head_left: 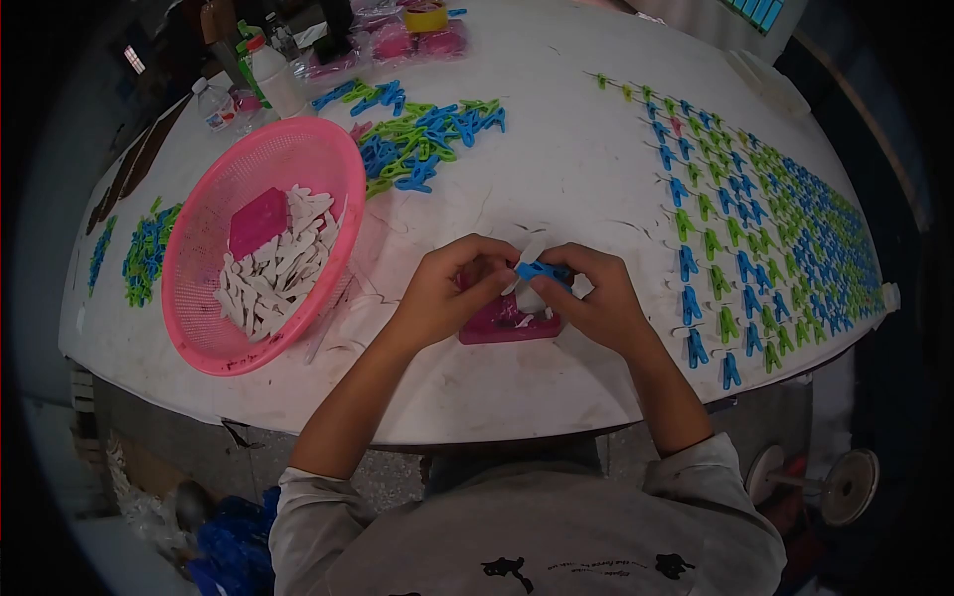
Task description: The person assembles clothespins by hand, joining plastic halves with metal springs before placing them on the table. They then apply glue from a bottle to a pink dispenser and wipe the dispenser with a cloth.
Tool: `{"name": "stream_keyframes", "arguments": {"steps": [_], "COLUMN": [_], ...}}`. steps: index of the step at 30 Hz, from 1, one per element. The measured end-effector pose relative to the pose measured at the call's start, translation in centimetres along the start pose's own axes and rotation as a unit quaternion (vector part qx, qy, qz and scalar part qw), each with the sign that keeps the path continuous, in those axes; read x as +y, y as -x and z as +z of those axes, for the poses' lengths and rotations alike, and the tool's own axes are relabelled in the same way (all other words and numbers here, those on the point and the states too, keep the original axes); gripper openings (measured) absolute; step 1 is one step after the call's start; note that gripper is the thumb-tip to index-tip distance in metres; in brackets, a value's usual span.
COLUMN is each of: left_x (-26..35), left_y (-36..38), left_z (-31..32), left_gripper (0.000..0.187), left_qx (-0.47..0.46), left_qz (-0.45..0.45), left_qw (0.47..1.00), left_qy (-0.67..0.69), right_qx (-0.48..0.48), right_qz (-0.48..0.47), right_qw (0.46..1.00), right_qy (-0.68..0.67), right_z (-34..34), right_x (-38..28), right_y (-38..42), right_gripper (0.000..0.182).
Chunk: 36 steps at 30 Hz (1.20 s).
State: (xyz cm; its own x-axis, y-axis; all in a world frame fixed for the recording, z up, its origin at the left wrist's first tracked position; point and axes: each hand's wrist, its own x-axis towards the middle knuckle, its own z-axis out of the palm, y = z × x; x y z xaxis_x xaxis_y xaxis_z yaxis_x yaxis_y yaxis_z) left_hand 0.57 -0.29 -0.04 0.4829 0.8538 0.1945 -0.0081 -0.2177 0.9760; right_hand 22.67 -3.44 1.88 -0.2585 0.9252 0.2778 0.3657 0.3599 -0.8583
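Note:
My right hand (593, 291) is closed on a blue clip (537, 269), thumb and fingers pinching it. Close on its left, my left hand (462, 283) has its fingers pressed together beside the clip, at a small white piece (534, 248) that sticks up between the hands; how firmly it grips is partly hidden. Just below both hands lies a dark pink tray (507, 332) with some white material on it.
A pink basket (182, 288) holding white pieces and a pink block (257, 223) stands left. Blue and green clips (422, 139) lie piled behind it. Rows of clips (745, 268) cover the right side. Bottles (278, 81) stand at the back left.

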Motion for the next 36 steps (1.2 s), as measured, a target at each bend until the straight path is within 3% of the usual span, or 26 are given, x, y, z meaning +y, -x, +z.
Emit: {"name": "stream_keyframes", "arguments": {"steps": [21,26,33,35,36], "left_x": [0.1,0.2,0.0,-1.0,-1.2], "left_y": [0.0,-0.2,-0.3,-0.5,-0.7], "left_z": [-0.1,-0.3,-0.8,-1.0,-1.2], "left_gripper": [0.02,0.016,0.015,0.015,0.015], "left_qx": [0.015,0.025,0.014,0.056,0.059], "left_qz": [0.028,0.085,0.076,0.192,0.194], "left_qw": [0.999,0.989,0.988,0.949,0.95], "left_qy": [-0.02,-0.117,-0.136,-0.244,-0.236], "right_qx": [-0.009,0.01,0.037,0.07,0.067], "right_qz": [-0.027,-0.034,-0.009,-0.006,-0.004], "right_qw": [0.999,0.999,0.999,0.997,0.997], "right_qy": [0.015,0.035,-0.004,-0.043,-0.034], "right_z": [0.1,0.4,0.8,1.0,1.0], "right_x": [0.1,0.4,0.8,1.3,1.3], "right_y": [-0.1,-0.1,-0.3,-0.2,-0.2], "right_gripper": [0.026,0.023,0.017,0.015,0.015]}}
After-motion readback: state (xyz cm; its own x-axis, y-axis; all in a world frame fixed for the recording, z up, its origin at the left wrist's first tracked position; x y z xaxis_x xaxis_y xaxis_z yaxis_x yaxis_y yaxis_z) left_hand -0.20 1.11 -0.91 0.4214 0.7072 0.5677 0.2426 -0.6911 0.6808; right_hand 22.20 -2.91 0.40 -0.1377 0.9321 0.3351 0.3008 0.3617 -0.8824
